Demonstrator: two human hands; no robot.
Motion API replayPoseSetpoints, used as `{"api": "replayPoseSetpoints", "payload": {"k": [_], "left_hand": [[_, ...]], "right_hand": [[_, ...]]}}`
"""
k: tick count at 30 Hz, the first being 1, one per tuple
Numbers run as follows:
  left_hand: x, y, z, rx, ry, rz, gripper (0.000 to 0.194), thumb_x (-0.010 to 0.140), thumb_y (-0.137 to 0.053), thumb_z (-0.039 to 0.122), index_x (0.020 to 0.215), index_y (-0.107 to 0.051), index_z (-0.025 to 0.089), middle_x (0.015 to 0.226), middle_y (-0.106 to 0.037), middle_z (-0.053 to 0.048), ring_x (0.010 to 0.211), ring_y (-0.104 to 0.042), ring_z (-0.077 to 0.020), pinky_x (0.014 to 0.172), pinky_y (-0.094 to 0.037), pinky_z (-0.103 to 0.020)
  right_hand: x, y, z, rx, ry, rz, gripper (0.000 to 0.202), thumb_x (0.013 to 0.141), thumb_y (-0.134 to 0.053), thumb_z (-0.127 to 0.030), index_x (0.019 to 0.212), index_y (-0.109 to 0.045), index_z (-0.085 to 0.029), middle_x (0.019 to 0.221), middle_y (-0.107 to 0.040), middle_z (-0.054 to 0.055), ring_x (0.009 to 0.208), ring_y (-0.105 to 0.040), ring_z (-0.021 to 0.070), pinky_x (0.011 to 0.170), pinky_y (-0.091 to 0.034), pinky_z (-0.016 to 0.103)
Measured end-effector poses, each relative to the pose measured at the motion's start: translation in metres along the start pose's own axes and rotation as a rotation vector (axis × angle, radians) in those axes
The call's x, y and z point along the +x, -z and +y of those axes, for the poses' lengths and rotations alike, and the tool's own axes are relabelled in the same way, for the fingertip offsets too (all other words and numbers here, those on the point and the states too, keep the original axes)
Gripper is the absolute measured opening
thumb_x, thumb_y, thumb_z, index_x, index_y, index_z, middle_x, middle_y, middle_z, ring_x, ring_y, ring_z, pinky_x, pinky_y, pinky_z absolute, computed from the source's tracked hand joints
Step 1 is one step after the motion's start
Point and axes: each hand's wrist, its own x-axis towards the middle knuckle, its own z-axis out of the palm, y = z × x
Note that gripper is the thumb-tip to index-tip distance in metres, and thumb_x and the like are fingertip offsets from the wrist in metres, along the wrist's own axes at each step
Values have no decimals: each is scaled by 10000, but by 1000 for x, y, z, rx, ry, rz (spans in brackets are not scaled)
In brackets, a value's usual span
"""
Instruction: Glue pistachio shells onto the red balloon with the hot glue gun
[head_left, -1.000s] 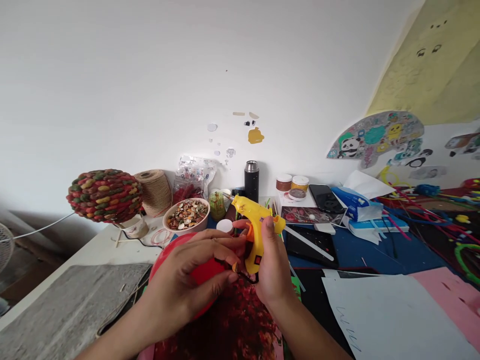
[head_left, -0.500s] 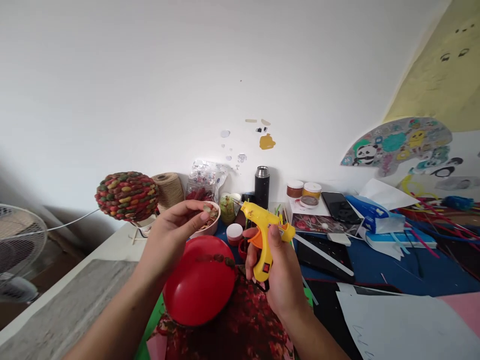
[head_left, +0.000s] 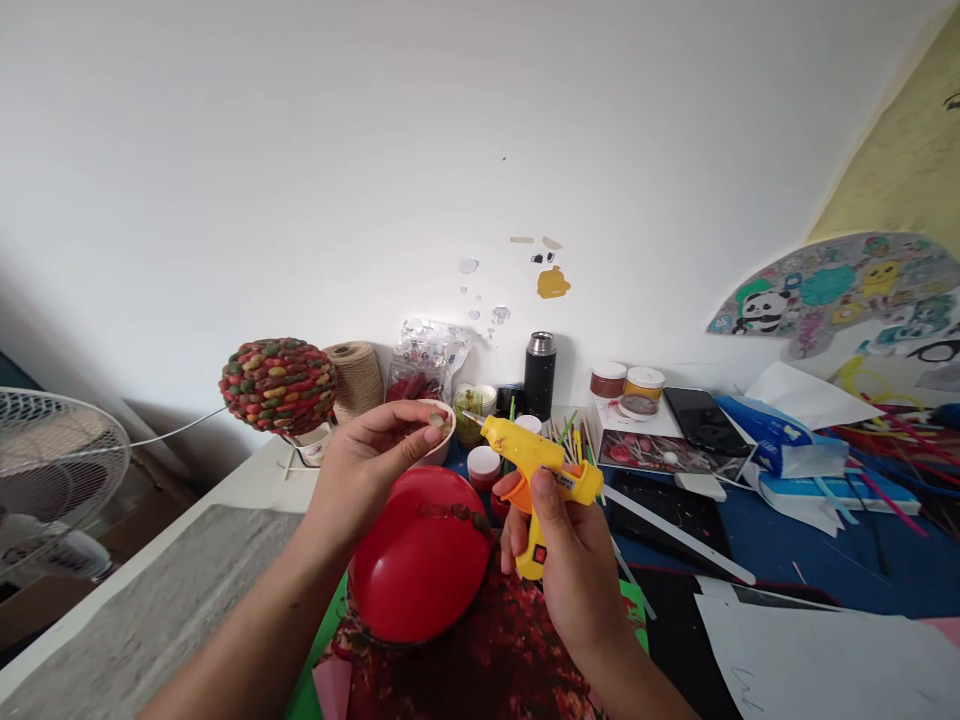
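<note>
1. The left hand is raised above the rim of the red bowl. Its grip is pinched: a small greenish-brown piece is held between thumb and fingers.
2. The yellow glue gun is held in the right hand. The grip is closed around the handle, with fingers placed by the orange trigger. The nozzle is pointed toward the left hand and is near the small piece, with a gap between them.
3. A long pale glue stick is seen extending from the rear of the gun, slanted down to the right.
4. The red bowl is placed below and between the hands, over a dark red patterned sheet. A short row of brown and green pieces is noted on its upper part.
5. A pale bowl is partly hidden behind the left hand. A white-lidded jar is located just beyond the red bowl.
6. At the left of the desk, a multicoloured textured ball is observed beside a twine spool. A grey sheet is laid in front.
7. Toward the wall, a black flask is found upright. Farther right, two lidded jars and a black phone are recorded.
8. White paper is laid at the near right.
</note>
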Motion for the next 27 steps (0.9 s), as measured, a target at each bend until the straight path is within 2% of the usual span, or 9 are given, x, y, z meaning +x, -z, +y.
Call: {"api": "replayPoseSetpoints", "payload": {"k": [10, 20, 27], "left_hand": [[-2, 3, -4, 106, -30, -3, 308, 842, -1012, 473, 974, -907, 216, 1152, -896, -114, 1065, -814, -274, 899, -666, -332], [-2, 0, -3, 141, -53, -4, 349, 829, -1007, 521, 964, -894, 219, 1153, -892, -120, 1114, -815, -307, 885, -673, -342], [-4, 1, -4, 166, -78, -27, 291, 856, -994, 483, 977, -901, 235, 1156, -889, -99, 1146, -806, -292, 927, -655, -331]], "right_hand": [[-5, -2, -6, -119, 16, -38, 732, 971, -685, -892, 844, -767, -176, 461, -552, -24, 389, -520, 133, 463, -387, 257], [-6, -1, -2, -139, 5, -14, 728, 956, -674, -911, 786, -716, -204, 444, -553, -16, 372, -520, 145, 438, -366, 261], [-6, -1, 3, -144, 6, 14, 708, 966, -690, -886, 764, -694, -208, 431, -530, -25, 359, -528, 145, 432, -366, 256]]}}
